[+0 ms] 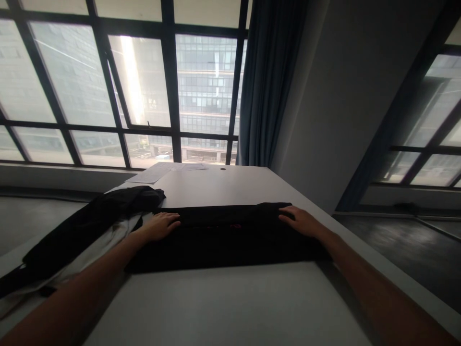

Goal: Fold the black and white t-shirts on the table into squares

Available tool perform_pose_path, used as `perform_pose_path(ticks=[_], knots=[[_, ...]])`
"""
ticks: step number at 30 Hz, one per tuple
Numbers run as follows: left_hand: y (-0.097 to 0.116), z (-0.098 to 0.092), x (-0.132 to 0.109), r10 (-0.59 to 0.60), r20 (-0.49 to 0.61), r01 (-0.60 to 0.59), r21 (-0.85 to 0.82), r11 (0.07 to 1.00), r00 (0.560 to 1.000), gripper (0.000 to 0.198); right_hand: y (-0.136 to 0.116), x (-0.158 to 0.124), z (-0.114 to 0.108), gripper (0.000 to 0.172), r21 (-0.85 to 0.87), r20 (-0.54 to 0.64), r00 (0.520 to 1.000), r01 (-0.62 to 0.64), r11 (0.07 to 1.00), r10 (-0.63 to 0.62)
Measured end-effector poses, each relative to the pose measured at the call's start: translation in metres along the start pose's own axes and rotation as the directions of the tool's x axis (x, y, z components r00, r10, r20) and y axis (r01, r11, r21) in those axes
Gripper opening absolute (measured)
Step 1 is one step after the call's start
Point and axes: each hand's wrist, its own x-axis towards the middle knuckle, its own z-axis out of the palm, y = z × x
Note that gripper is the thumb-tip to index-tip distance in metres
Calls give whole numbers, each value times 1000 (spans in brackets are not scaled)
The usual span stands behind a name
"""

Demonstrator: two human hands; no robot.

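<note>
A black garment lies folded into a wide, flat strip across the white table. Small pinkish marks show near its middle; what kind of garment it is I cannot make out. My left hand rests on its far left part, fingers stretched out over the cloth. At the far right corner, my right hand lies on the fabric with thumb and fingers apart. Both palms face down, and neither hand visibly grasps the cloth.
To the left, more dark clothing lies in a heap over some whitish cloth. Sheets of paper are at the table's far left, with a small dark round spot nearby. Beyond stand large windows, a blue curtain and a pillar.
</note>
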Motion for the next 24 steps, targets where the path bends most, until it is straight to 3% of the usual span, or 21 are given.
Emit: perform_pose_path(ticks=[4, 6, 9, 11, 13, 15, 16, 19, 22, 24], knots=[[-5, 33, -10, -7, 46, 7, -8, 1000, 999, 61, 5, -12, 45, 77, -88, 273, 960, -36, 995, 59], [-11, 37, -13, -21, 52, 21, -7, 1000, 998, 61, 16, -13, 45, 87, -85, 356, 930, -62, 994, 88], [-14, 35, -13, -36, 65, 37, -14, 999, 997, 61, 22, 0, 27, 112, -98, 467, 874, -100, 990, 134], [-12, 33, -12, -43, 67, 44, -11, 999, 997, 61, 17, 15, 19, 110, -129, 423, 889, -136, 982, 179], [-10, 33, -12, -49, 70, 49, 1, 999, 996, 63, 8, 28, 23, 94, -166, 217, 953, -175, 970, 209], [-9, 33, -13, -54, 79, 54, 10, 999, 995, 64, 3, 34, 40, 81, -191, 30, 969, -235, 953, 245], [-9, 33, -13, -55, 81, 55, 11, 998, 995, 65, 3, 36, 50, 80, -195, 14, 960, -272, 942, 280], [-10, 34, -14, -47, 68, 47, 0, 999, 997, 64, 11, 38, 71, 83, -188, 123, 925, -334, 924, 360], [-10, 33, -14, -44, 59, 45, -13, 999, 997, 64, 24, 49, 68, 83, -167, 179, 919, -325, 931, 353], [-9, 33, -13, -48, 65, 49, -17, 999, 997, 65, 31, 61, 58, 80, -157, 133, 918, -352, 923, 373]])
